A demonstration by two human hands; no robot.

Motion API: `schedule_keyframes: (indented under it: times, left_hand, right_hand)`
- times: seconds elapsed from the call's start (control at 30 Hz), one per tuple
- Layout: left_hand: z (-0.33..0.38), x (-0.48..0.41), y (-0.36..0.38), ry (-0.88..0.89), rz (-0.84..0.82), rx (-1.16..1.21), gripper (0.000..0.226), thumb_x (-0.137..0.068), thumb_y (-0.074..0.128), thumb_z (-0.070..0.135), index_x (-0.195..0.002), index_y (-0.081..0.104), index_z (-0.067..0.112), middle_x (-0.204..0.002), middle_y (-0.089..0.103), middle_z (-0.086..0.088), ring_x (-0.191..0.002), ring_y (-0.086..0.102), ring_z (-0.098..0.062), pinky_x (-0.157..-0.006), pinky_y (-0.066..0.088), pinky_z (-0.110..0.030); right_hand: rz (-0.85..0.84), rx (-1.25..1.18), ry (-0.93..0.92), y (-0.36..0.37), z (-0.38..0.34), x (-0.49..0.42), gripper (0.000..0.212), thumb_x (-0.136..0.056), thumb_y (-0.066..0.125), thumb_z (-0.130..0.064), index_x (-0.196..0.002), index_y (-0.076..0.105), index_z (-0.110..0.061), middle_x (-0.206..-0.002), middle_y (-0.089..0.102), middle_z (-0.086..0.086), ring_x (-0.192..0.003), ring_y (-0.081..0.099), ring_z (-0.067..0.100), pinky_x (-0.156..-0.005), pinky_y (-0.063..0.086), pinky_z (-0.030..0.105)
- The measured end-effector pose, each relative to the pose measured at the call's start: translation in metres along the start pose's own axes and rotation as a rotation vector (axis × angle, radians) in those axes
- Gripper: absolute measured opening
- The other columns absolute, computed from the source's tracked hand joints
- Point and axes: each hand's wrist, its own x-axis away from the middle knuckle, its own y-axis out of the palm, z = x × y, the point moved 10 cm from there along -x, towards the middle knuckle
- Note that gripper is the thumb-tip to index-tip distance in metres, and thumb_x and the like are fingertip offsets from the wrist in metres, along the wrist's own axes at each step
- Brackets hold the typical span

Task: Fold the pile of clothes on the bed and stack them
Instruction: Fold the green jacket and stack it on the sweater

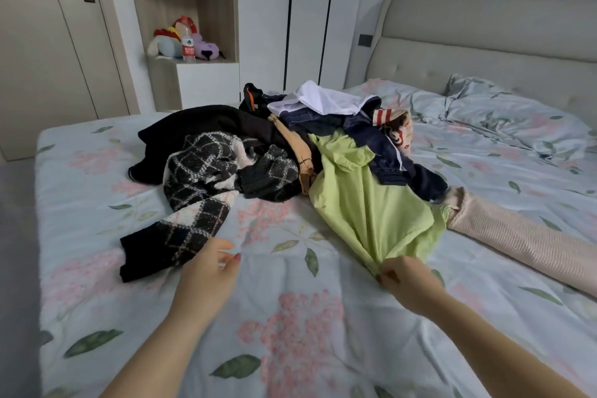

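Observation:
A jumbled pile of clothes (290, 139) lies across the middle of the bed (290, 333). A lime green garment (365, 207) trails from the pile toward me, and my right hand (407, 281) pinches its near end. My left hand (210, 271) hovers open over the sheet, just right of a black-and-white diamond-patterned knit (193, 191). Further back in the pile are a black garment (200, 129), a white garment (323, 100) and a navy one (381, 145). A pink ribbed knit (523, 242) stretches out at the right.
The floral sheet spreads bare in front of me. A rumpled duvet (504, 113) lies by the padded headboard (484, 39). Beyond the bed stand a shelf unit (193, 10) with plush toys and a bottle, white wardrobe doors (307, 10) and a door (58, 26).

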Motion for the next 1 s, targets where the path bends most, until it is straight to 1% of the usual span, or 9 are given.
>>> schedule_keyframes:
  times: [0.17,0.3,0.4,0.5,0.63,0.73,0.87,0.93,1.0]
  left_hand:
    - [0.016,0.036,0.055,-0.065,-0.349,0.162,0.014,-0.094,0.064,0.021,-0.099,0.061,0.034,-0.100,0.068,0.006,-0.090,0.069,-0.015,-0.074,0.050,-0.027]
    - [0.022,0.086,0.098,-0.229,-0.552,0.356,0.021,-0.089,0.069,0.036,-0.105,0.057,0.027,-0.103,0.068,0.003,-0.076,0.070,-0.007,-0.065,0.055,-0.025]
    - [0.022,0.106,0.106,-0.280,-0.555,0.424,0.054,-0.071,0.078,0.055,-0.110,0.057,0.024,-0.106,0.072,0.005,-0.095,0.071,-0.016,-0.074,0.057,-0.037]
    - [0.021,0.111,0.102,-0.236,-0.502,0.332,0.072,-0.060,0.088,0.052,-0.118,0.053,0.029,-0.114,0.069,0.010,-0.107,0.064,-0.014,-0.081,0.052,-0.035]
    - [0.017,0.105,0.102,-0.151,-0.484,0.242,0.072,-0.059,0.089,0.030,-0.120,0.051,0.020,-0.115,0.067,0.004,-0.112,0.063,-0.019,-0.101,0.048,-0.040]
    - [0.022,0.090,0.093,-0.026,-0.376,0.068,0.074,-0.073,0.086,0.018,-0.130,0.039,0.014,-0.127,0.057,-0.004,-0.121,0.053,-0.023,-0.102,0.043,-0.035]
    - [0.039,0.087,0.074,0.099,-0.154,-0.104,0.093,-0.068,0.087,0.038,-0.144,0.037,0.019,-0.121,0.041,-0.006,-0.127,0.040,-0.029,-0.107,0.033,-0.035]
    - [0.052,0.093,0.077,0.179,-0.150,-0.136,0.078,-0.067,0.085,0.044,-0.135,0.051,0.026,-0.109,0.037,0.003,-0.123,0.041,-0.030,-0.106,0.034,-0.036]
    - [0.054,0.100,0.085,0.178,-0.184,-0.166,0.076,-0.067,0.082,0.054,-0.133,0.053,0.032,-0.118,0.034,0.005,-0.126,0.036,-0.028,-0.109,0.033,-0.036]
  right_hand:
    - [-0.142,-0.169,-0.223,0.000,-0.046,0.124,0.029,-0.088,0.059,-0.019,-0.063,0.043,-0.016,-0.057,0.036,-0.003,-0.060,0.032,0.013,-0.053,0.025,0.022]
    - [-0.233,-0.264,-0.448,0.008,-0.099,0.199,0.020,-0.093,0.058,-0.026,-0.081,0.067,-0.013,-0.072,0.057,-0.005,-0.067,0.038,0.002,-0.061,0.032,0.015]
    - [-0.282,-0.389,-0.368,0.019,-0.101,0.221,0.030,-0.095,0.058,-0.034,-0.100,0.071,-0.007,-0.077,0.059,-0.013,-0.071,0.050,-0.002,-0.070,0.032,0.003]
    - [-0.182,-0.573,-0.362,-0.004,-0.099,0.221,0.034,-0.091,0.066,-0.032,-0.078,0.069,-0.001,-0.067,0.061,0.004,-0.064,0.054,0.011,-0.064,0.038,0.016]
    - [0.043,-0.724,-0.082,-0.021,-0.050,0.191,0.042,-0.093,0.063,-0.039,-0.065,0.064,-0.008,-0.058,0.063,0.005,-0.055,0.056,0.008,-0.062,0.047,0.029]
    - [0.347,-0.628,0.181,-0.046,0.015,0.169,0.019,-0.089,0.070,-0.029,-0.085,0.071,-0.010,-0.082,0.066,0.003,-0.080,0.063,0.018,-0.073,0.048,0.034]
    - [0.121,-0.494,0.534,-0.023,0.080,0.150,0.081,-0.082,0.073,-0.049,-0.146,0.037,-0.014,-0.137,0.045,0.013,-0.126,0.045,0.036,-0.103,0.042,0.043]
    - [0.026,-0.708,0.596,-0.006,0.084,0.146,0.091,-0.078,0.078,-0.047,-0.147,0.033,-0.009,-0.139,0.049,0.014,-0.125,0.051,0.033,-0.103,0.046,0.044]
    - [-0.022,-0.938,0.593,0.005,0.074,0.145,0.074,-0.077,0.082,-0.038,-0.135,0.050,-0.005,-0.125,0.061,0.011,-0.112,0.061,0.029,-0.097,0.052,0.043]
